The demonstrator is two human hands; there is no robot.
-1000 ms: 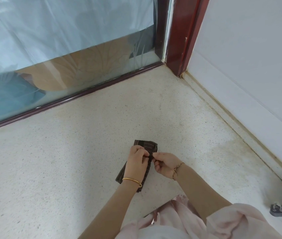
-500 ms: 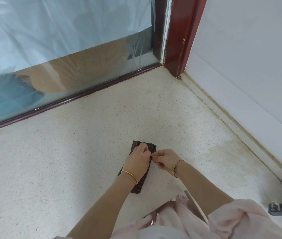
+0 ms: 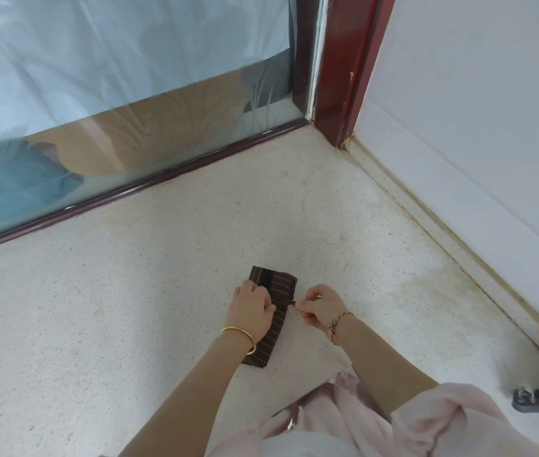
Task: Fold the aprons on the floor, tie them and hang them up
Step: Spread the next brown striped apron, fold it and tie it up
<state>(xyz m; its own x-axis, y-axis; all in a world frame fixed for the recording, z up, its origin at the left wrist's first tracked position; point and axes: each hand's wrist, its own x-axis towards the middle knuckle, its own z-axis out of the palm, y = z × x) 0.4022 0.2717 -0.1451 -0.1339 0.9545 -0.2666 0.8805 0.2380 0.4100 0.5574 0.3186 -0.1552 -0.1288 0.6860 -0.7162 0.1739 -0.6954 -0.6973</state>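
Observation:
A dark brown striped apron (image 3: 273, 285), folded into a narrow bundle, lies on the speckled floor in front of me. My left hand (image 3: 252, 308) lies over the bundle's middle, fingers curled on it and on the strap at its right side. My right hand (image 3: 321, 306) sits just right of the bundle and pinches the thin apron strap (image 3: 289, 304), which runs taut between the two hands. The bundle's near end (image 3: 260, 352) shows beside my left wrist.
A glass door with a dark red bottom rail (image 3: 129, 189) runs across the back. A red door frame post (image 3: 344, 67) stands at the corner, with a white wall and baseboard (image 3: 459, 206) along the right. A dark object (image 3: 525, 399) sits at the lower right.
My right hand has drawn away to the right, pulling the strap taut. My left hand shifted slightly left on the bundle, uncovering more of its far end.

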